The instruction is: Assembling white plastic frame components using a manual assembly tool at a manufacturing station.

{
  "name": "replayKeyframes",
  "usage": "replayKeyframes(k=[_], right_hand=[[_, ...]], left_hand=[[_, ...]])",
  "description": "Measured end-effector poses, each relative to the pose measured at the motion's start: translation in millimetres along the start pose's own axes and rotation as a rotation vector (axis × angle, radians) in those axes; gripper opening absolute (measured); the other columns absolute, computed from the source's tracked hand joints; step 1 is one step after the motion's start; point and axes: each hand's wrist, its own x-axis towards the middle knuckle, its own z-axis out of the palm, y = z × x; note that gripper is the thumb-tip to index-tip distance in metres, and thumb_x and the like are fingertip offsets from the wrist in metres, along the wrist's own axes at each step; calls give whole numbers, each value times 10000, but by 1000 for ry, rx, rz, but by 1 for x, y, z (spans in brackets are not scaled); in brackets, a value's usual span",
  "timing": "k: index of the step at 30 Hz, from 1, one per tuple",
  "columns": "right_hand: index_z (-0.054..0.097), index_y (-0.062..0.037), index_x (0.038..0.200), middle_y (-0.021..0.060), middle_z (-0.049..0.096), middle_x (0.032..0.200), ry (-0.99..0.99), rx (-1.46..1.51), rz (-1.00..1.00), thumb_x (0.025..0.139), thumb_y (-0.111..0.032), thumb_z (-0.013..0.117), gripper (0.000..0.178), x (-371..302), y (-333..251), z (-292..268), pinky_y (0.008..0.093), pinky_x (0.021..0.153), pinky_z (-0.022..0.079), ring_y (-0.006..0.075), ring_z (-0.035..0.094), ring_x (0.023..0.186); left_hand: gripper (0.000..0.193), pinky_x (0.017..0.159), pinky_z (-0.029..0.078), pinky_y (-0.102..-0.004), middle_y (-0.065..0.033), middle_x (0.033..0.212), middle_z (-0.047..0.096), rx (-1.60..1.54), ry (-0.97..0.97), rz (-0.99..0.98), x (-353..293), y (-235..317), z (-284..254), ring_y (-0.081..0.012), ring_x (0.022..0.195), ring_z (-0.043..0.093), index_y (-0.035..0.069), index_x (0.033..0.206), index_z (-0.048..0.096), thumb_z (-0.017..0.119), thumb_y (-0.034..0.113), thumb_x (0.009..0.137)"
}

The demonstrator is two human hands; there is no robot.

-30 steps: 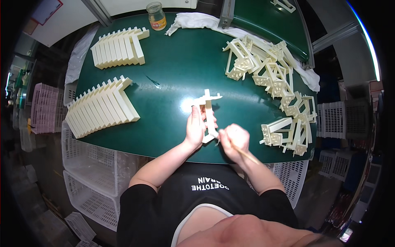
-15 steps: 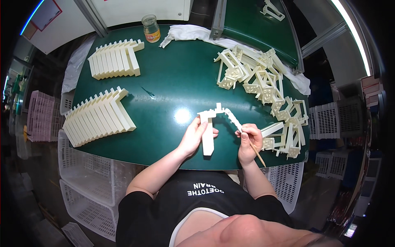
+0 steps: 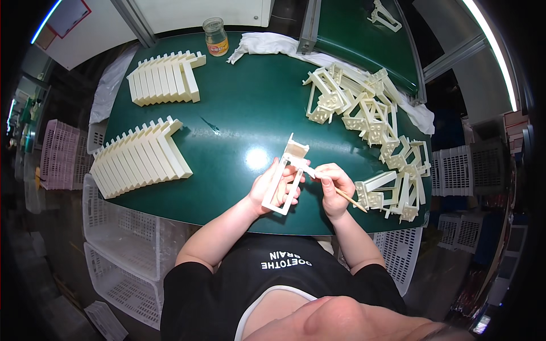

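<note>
My left hand [image 3: 263, 187] holds a cream plastic frame [image 3: 274, 187] over the near middle of the green table, its long rectangular opening facing up. Fingers show through and behind the opening. My right hand [image 3: 334, 187] pinches a thin wooden stick [image 3: 351, 200], whose handle slants down to the right. The stick's far end looks whitish and meets the frame near its crosspiece; I cannot make out exactly what that tip is. To the right lies a loose heap of similar cream frames [image 3: 372, 122], reaching close to my right hand.
On the left, two neat rows of cream parts stand stacked, a far row [image 3: 162, 82] and a near row [image 3: 139, 156]. A glass jar [image 3: 215, 38] and white cloth [image 3: 264, 44] lie at the back edge. White crates [image 3: 122, 227] sit below the table [image 3: 227, 122].
The held frame has been turned over, so its open side now shows. My right hand has moved left, bringing the stick closer against the frame.
</note>
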Motion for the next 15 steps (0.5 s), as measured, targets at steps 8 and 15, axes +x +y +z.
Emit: replayKeyframes(k=[8, 15], right_hand=[[596, 32, 815, 84, 624, 783, 23, 75, 165, 976, -87, 517, 216, -4, -2, 16, 220, 598, 479, 107, 585, 647], [569, 23, 807, 87, 609, 754, 115, 113, 177, 1002, -137, 479, 268, 2, -3, 12, 228, 554, 467, 109, 566, 605]], left_hand=[[737, 602, 592, -386, -186, 1071, 569, -77, -58, -23, -1, -4, -2, -266, 718, 650, -26, 1458, 228, 216, 549, 998], [756, 596, 590, -406, -186, 1092, 556, -126, -99, -49, 0, -7, -2, -282, 723, 648, -38, 1459, 218, 236, 556, 991]])
